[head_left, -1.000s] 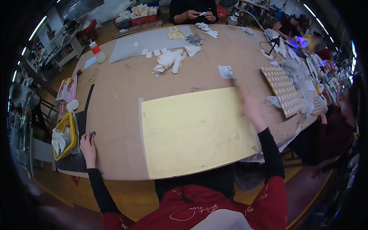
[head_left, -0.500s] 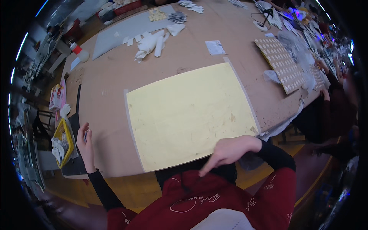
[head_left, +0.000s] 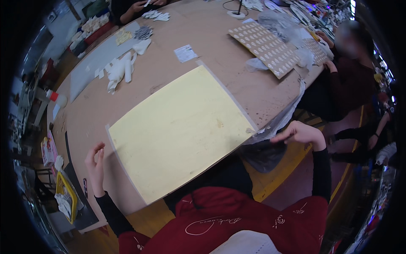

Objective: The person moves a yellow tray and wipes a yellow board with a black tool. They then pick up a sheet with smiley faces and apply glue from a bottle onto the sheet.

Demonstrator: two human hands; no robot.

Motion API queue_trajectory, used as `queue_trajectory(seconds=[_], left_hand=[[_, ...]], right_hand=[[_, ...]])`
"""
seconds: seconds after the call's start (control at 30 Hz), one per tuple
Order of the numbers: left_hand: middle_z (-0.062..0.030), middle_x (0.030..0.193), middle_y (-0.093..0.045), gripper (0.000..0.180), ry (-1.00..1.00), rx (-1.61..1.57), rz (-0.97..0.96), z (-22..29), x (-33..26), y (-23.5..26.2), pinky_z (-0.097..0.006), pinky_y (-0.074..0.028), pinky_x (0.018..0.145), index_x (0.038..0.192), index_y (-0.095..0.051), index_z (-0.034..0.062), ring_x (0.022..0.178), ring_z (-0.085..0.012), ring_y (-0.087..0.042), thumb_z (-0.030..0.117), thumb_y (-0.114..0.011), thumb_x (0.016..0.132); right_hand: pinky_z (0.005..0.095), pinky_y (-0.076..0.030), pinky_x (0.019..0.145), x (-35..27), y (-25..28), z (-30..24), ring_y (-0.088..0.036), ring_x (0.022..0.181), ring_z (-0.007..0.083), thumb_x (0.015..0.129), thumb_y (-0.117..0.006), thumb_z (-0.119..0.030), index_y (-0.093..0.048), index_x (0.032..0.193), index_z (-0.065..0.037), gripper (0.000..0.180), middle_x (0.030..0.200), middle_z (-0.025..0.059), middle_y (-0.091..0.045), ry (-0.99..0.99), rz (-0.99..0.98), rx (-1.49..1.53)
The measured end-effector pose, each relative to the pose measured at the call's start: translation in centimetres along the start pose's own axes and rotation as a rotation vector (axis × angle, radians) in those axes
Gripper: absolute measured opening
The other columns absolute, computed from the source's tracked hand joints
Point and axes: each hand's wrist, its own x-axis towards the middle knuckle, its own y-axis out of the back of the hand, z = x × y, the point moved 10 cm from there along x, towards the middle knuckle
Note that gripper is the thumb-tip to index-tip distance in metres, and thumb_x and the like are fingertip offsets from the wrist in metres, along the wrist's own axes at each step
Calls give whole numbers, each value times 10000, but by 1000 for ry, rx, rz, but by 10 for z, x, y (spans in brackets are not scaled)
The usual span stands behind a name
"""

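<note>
A large pale yellow sheet (head_left: 177,131) lies on the table, with strips of clear tape along its left and right edges. My left hand (head_left: 96,160) hovers just left of the sheet, its thumb and fingers apart and nothing in them. Past the sheet's near right corner, over the table's edge, is my right hand (head_left: 301,133). Its index finger stretches toward the left while the other fingers bend loosely. I see nothing held there.
A yellow basket (head_left: 67,197) with white cloth stands by a black mat (head_left: 82,211) at left. White gloves (head_left: 120,72) and a patterned brown board (head_left: 264,48) lie farther back. A co-worker (head_left: 353,76) sits at right, and another person's hands (head_left: 146,5) show at the far side.
My view has swung to the right, so the sheet and table appear shifted left and tilted. My right hand has moved from in front of my body out to the right. My left hand stays beside the sheet.
</note>
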Motion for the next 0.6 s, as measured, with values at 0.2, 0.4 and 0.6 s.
queue_trajectory(seconds=[0.2, 0.4, 0.6], left_hand=[[-100, 1036, -688, 207, -81, -47, -99, 41, 21, -39, -299, -477, 896, 1111, -643, -23, 999, -174, -638, 72, -564, 945], [-90, 1009, -691, 191, -122, -92, -172, 63, 26, -72, -293, -479, 886, 1085, -649, -21, 970, -173, -642, 75, -570, 940], [-75, 992, -692, 197, -128, -69, -261, 77, 23, -97, -295, -476, 889, 1086, -644, -25, 974, -167, -639, 91, -572, 944]], right_hand=[[244, -447, 962, -38, 38, 50, -619, 1108, 117, 759, -543, 128, -658, 1174, 5, 448, 1184, 88, -686, -125, 478, 108], [220, -473, 821, -76, -1, 104, -608, 881, 60, 796, -654, 54, -650, 1234, -45, 450, 1015, 40, -723, -225, 229, 380], [219, -480, 890, -148, -35, 181, -637, 952, 90, 778, -619, 94, -537, 1297, 81, 525, 1106, 54, -677, -221, 576, 859]])
